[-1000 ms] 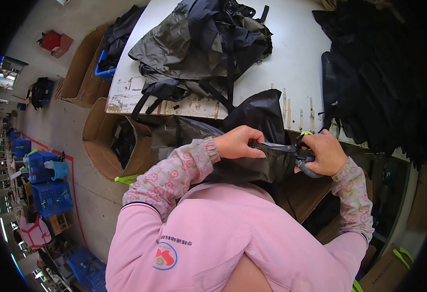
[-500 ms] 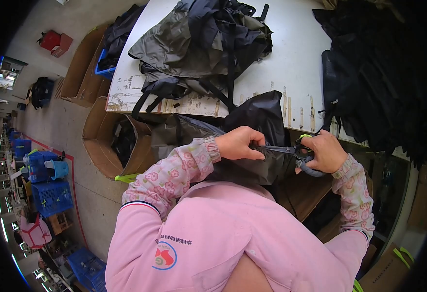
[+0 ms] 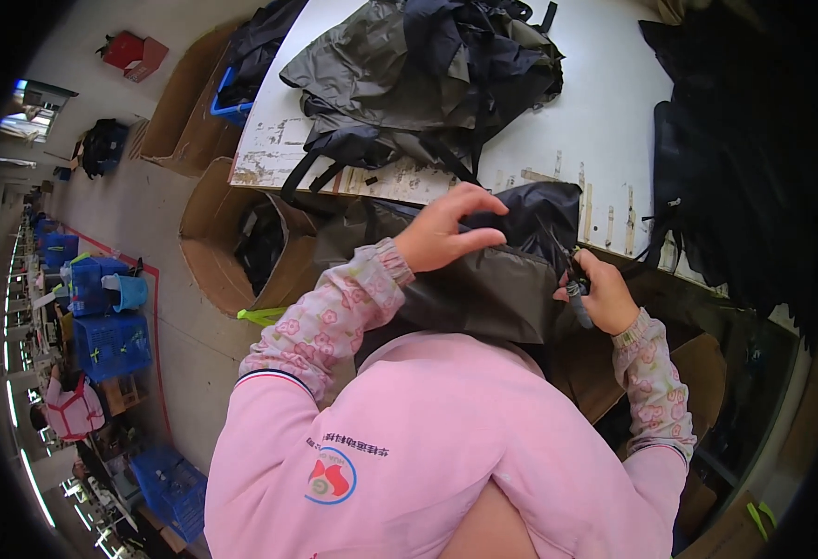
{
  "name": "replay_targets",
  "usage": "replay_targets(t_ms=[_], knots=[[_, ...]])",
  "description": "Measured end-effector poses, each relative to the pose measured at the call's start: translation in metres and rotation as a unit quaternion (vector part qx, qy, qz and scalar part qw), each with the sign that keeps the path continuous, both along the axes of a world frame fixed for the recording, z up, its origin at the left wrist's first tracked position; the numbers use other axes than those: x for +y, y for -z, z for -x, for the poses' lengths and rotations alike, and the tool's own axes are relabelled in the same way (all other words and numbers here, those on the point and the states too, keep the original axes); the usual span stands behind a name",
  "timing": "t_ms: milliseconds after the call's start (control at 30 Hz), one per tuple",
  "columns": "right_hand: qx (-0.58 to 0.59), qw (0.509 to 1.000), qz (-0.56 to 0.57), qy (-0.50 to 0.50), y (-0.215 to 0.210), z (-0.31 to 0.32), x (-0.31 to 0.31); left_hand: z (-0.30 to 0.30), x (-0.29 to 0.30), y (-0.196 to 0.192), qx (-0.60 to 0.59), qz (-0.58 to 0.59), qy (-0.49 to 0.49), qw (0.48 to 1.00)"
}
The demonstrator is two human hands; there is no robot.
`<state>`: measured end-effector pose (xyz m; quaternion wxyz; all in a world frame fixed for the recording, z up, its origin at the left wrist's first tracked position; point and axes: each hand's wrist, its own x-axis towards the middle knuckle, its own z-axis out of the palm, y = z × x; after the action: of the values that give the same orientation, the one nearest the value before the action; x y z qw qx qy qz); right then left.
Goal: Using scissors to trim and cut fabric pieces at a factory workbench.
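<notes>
A black and dark olive fabric bag (image 3: 495, 293) is in front of my chest, against the near edge of the table. Over its upper part my left hand (image 3: 451, 226) is open, thumb and fingers spread apart; whether the fingertips touch the fabric I cannot tell. At the bag's right side my right hand (image 3: 606, 291) is closed around the handles of a pair of scissors (image 3: 577, 303). The dark blades point up and away beside the bag's upper flap (image 3: 532, 216) and hardly show against it.
On the white table (image 3: 605, 121) lies a heap of olive and black bags (image 3: 428, 84). A dark pile of black bags (image 3: 735, 177) hangs at the right. Cardboard boxes (image 3: 213, 238) stand left of the table, with blue crates (image 3: 111, 345) farther off.
My left hand has opened from a pinch near the scissor tips and moved up over the bag. The scissors, earlier pointing left, now point away, and my right hand sits slightly lower.
</notes>
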<state>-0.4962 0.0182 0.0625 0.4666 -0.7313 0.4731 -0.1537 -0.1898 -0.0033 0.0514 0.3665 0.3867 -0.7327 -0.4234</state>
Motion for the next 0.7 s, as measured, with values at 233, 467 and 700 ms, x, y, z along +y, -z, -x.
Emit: replay_targets(t_ms=[233,467,700], knots=[[-0.012,0.997,0.066,0.025,0.015,-0.001,-0.004,-0.221,0.099,0.120,-0.187,-0.153,-0.458,0.855],[0.062,0.997,0.025,-0.037,-0.005,-0.016,-0.014,-0.190,0.143,0.131,0.139,-0.362,-0.283,0.877],[0.048,0.959,0.268,0.079,-0.092,0.014,-0.103,-0.174,0.082,0.010,0.366,-0.298,-0.250,0.845]])
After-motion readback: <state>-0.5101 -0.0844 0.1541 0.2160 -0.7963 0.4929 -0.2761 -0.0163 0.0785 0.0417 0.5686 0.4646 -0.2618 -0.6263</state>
